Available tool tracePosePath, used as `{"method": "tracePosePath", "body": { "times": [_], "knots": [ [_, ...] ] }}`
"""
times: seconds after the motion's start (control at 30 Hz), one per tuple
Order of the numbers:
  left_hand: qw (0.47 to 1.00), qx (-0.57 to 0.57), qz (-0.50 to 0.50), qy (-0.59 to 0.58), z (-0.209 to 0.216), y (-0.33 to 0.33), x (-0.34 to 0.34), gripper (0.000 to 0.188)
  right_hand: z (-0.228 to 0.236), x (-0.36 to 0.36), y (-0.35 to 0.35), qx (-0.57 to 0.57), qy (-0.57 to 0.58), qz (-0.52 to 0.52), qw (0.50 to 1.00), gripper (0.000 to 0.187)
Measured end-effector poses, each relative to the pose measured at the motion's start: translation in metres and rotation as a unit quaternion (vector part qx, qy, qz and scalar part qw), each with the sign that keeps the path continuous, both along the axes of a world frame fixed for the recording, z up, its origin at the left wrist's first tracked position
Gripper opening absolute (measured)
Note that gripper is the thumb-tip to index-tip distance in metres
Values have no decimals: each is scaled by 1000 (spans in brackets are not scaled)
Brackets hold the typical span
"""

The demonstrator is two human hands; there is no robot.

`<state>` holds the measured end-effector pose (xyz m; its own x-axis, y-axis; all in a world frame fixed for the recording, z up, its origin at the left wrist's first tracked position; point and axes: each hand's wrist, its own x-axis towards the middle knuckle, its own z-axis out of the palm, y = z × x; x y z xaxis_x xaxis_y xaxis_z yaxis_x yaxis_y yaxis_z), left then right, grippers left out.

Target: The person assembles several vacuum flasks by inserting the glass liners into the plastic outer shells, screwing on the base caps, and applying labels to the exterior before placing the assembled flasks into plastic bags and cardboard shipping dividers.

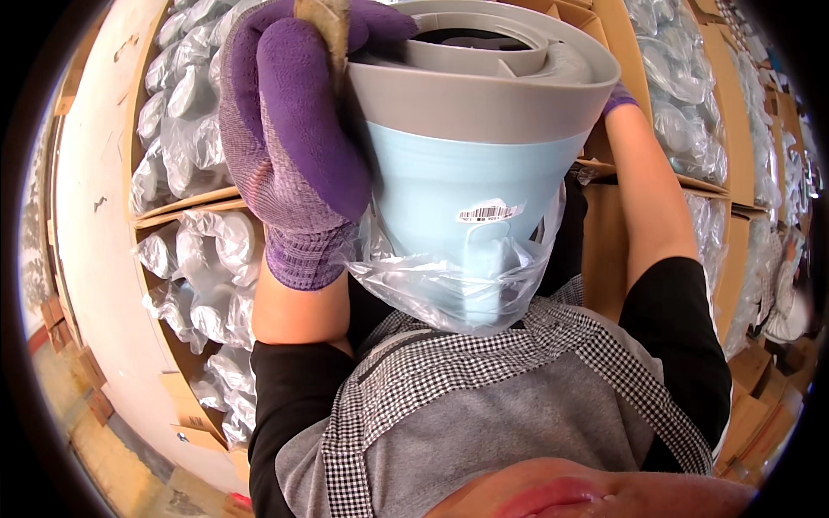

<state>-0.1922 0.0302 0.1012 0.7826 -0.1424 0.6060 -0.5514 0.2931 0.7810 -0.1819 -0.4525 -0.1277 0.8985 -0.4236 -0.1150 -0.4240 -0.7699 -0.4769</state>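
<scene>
A tapered light-blue plastic container point(432, 181) with a wide grey top is held up before my chest. A dark opening shows inside its top, and a barcode label is on its side. A clear plastic bag point(449, 289) hangs crumpled around its lower part. My left hand point(298, 121), in a purple-and-grey knit glove, is closed at the left side of the grey rim, its fingers reaching over the top. A worn tan strip point(324, 26) shows at those fingers; its kind is unclear. My right hand point(620, 97), also in a purple glove, is mostly hidden behind the container's right side.
Cardboard boxes point(194, 367) of bagged plastic items stand on the left. More open cartons with bagged pieces point(678, 104) line the right. Behind the container are cardboard dividers point(596, 26). A pale wall panel point(108, 198) runs along the left. Another person point(787, 302) is at the far right.
</scene>
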Motion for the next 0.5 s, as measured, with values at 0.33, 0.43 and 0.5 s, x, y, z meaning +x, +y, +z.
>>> {"method": "tracePosePath", "body": {
  "times": [0.33,0.43,0.5],
  "knots": [
    [994,94,31,-52,1,-2,3,41,17,-5,12,19,71,-90,993,17],
    [993,102,60,-22,0,13,-1,40,44,7,60,84,65,-44,993,18],
    [992,111,48,-37,2,6,-1,40,25,2,33,153,56,-98,982,17]
  ]
}}
